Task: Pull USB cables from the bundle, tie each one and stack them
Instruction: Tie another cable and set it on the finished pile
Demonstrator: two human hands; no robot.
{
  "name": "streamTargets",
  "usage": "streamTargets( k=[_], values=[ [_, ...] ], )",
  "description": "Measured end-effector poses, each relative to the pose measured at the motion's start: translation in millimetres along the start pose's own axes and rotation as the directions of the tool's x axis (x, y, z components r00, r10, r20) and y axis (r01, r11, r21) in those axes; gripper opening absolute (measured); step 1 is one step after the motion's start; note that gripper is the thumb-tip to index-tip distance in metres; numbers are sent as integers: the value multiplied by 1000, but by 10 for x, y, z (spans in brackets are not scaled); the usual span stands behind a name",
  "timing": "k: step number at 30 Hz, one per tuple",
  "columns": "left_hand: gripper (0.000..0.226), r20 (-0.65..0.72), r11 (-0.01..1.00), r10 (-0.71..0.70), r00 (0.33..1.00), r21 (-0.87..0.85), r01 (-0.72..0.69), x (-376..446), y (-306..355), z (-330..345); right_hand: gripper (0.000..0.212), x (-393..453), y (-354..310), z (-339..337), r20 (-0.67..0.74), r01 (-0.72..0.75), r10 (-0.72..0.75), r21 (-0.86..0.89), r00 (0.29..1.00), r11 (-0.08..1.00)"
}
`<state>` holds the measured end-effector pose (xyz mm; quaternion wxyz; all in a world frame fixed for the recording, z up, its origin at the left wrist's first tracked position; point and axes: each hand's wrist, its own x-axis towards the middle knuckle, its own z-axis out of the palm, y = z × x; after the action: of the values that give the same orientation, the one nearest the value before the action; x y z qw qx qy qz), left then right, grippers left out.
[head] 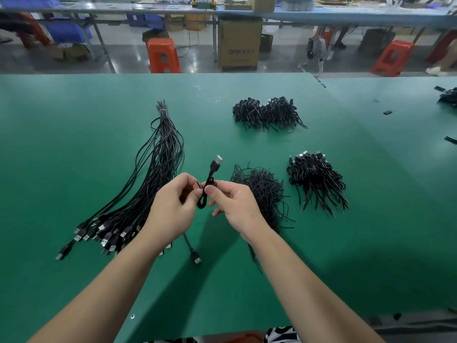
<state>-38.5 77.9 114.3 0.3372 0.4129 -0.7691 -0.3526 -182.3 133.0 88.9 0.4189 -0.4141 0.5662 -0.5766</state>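
On the table point(74, 107) we see the bundle point(153, 184) at left, tie heap point(262, 189) centre, two stacks point(316, 179) right.

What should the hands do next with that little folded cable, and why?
Probably finish twisting the tie: both the left hand and right hand pinch the folded cable mid-air, and it is not yet on the tied pile.

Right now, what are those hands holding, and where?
Both hands, left hand and right hand, pinch one folded USB cable at its coiled middle, plug up.
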Motion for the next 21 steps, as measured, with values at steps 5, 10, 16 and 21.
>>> streamTargets(
  k=[5, 10, 16, 21],
  values=[
    [13, 144, 772, 434, 890, 451, -449, -58, 56, 16, 38, -28, -13, 46, 24, -83, 83, 12, 996, 996],
    [13, 149, 723, 467, 871, 503, -474, -27, 14, -12, 42, -23, -100, -10, 186, -210, 182, 144, 966, 967],
    [12, 62, 767, 480, 875, 455, -453, -21, 20, -27, 18, -39, -127, -71, 307, -90, 57, 92, 950, 992],
    [15, 96, 724, 511, 854, 488, -487, -19, -21, -43, 24, -64, -156, -55, 305, -105, 76, 78, 949, 991]
  ],
)
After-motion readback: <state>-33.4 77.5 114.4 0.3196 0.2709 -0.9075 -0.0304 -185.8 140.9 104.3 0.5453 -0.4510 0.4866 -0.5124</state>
